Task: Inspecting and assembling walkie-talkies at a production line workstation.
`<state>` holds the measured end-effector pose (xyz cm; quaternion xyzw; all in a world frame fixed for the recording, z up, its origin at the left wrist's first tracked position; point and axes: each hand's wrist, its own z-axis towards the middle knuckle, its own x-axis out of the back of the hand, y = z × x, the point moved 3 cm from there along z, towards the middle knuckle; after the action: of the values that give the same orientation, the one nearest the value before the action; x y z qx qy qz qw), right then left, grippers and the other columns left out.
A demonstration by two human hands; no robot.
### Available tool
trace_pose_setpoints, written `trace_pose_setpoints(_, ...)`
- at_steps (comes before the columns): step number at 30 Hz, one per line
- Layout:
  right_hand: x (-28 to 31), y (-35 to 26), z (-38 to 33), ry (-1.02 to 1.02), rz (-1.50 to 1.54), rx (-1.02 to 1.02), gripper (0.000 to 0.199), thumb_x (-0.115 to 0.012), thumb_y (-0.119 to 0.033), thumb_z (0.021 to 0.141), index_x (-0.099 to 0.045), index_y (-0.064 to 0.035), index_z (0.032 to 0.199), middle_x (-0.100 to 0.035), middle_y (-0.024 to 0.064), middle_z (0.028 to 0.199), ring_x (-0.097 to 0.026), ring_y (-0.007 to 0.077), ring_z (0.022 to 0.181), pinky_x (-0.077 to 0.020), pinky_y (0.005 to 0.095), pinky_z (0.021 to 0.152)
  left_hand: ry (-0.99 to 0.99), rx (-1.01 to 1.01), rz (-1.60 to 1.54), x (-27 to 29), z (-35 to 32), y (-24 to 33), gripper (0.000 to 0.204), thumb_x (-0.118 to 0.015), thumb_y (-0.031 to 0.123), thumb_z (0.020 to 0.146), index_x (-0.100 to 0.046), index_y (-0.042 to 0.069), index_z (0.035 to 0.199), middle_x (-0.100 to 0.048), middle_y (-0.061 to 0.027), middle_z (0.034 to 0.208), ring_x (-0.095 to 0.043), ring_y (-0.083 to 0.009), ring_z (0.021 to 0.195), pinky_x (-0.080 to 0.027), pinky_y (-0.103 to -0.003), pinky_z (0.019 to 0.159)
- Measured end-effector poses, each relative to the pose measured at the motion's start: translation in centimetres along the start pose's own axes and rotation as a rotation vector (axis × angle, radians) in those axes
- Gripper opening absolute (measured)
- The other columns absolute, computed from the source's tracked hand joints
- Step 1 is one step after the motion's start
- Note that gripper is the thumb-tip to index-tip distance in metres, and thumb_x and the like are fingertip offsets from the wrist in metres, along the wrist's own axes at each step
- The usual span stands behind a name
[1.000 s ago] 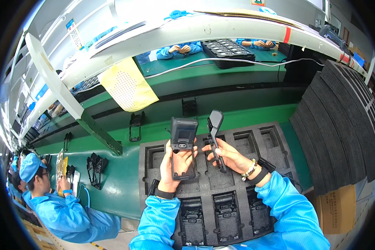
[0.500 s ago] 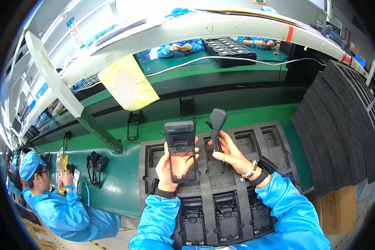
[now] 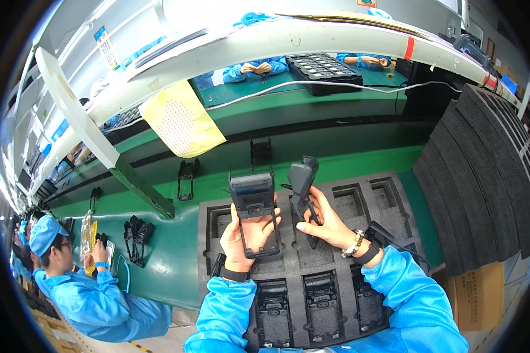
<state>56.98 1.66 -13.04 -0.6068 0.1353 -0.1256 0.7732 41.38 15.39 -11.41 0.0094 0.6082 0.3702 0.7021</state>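
left hand (image 3: 245, 235) clamped on black frame (image 3: 254, 212); right hand (image 3: 330, 223) gripping grey handle (image 3: 303, 179); above foam tray (image 3: 359, 203)

A green workbench (image 3: 165, 259) carries a dark foam tray (image 3: 330, 282) (several pockets filled with black housings (image 3: 321, 306)) and black frame parts (image 3: 186, 178).

- Far ahead of me, a green conveyor belt (image 3: 347, 162) carries black frames (image 3: 186, 178).
- A yellow perforated sheet (image 3: 182, 120) hangs from the white shelf (image 3: 288, 41).
- Dark foam sheets (image 3: 489, 176) are stacked at my right.
- A co-worker in blue (image 3: 82, 288) sits at my left.
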Motion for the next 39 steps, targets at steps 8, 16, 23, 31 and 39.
trace_pose_setpoints(8, 0.0, 0.0, 0.0, 0.023, -0.030, -0.030, 0.105, -0.081, -0.022, 0.080, -0.009, -0.0049, 0.154, -0.043, 0.0099, 0.140, -0.051, 0.0068, 0.086, -0.0420, 0.0198, 0.066, -0.011, 0.005, 0.047, -0.2, 0.1, 0.1, 0.064, -0.052, 0.039, 0.096, -0.034, 0.009, 0.150, -0.032, -0.0291, 0.151, -0.050, -0.0436, 0.125, -0.045, -0.051, 0.105)
trace_pose_setpoints(16, 0.4, -0.6, -0.1, 0.126, -0.146, -0.001, 0.100, -0.079, -0.019, 0.081, -0.012, -0.0036, 0.154, -0.044, 0.0123, 0.141, -0.053, 0.0074, 0.089, -0.0455, 0.0202, 0.068, -0.001, -0.013, 0.013, 0.2, 0.1, 0.0, 0.056, -0.051, 0.034, 0.098, -0.035, 0.018, 0.148, -0.035, -0.0299, 0.148, -0.047, -0.0452, 0.128, -0.041, -0.053, 0.109)
trace_pose_setpoints(23, 0.7, -0.3, 0.4, -0.239, 0.890, -0.195, 0.072, -0.042, -0.050, 0.098, -0.030, -0.0028, 0.150, -0.038, 0.0169, 0.152, -0.060, 0.0254, 0.110, -0.0514, 0.0323, 0.078, 0.041, -0.148, 0.183, -0.2, 0.5, -0.2, 0.062, -0.061, 0.015, 0.091, -0.033, 0.021, 0.146, -0.040, -0.0252, 0.145, -0.050, -0.0344, 0.125, -0.040, -0.045, 0.109)
trace_pose_setpoints(31, 0.1, -2.3, 0.2, -0.229, 0.927, -0.180, 0.092, -0.051, -0.062, 0.088, -0.028, 0.0010, 0.151, -0.028, 0.0128, 0.159, -0.055, 0.0251, 0.110, -0.0495, 0.0348, 0.080, 0.249, -0.150, 0.445, 1.4, -0.1, 0.0, 0.084, -0.071, 0.008, 0.080, -0.026, 0.017, 0.150, -0.050, -0.0182, 0.134, -0.053, -0.0162, 0.093, -0.047, -0.031, 0.086)
trace_pose_setpoints(39, 0.4, -1.9, 0.2, -0.265, 0.938, -0.137, 0.091, -0.053, -0.059, 0.087, -0.028, 0.0003, 0.152, -0.026, 0.0130, 0.160, -0.054, 0.0262, 0.116, -0.0501, 0.0359, 0.085, 0.357, -0.143, 0.623, 1.5, -0.1, 0.6, 0.093, -0.076, 0.004, 0.078, -0.023, 0.008, 0.154, -0.051, -0.0071, 0.130, -0.051, -0.0135, 0.109, -0.042, -0.027, 0.095)
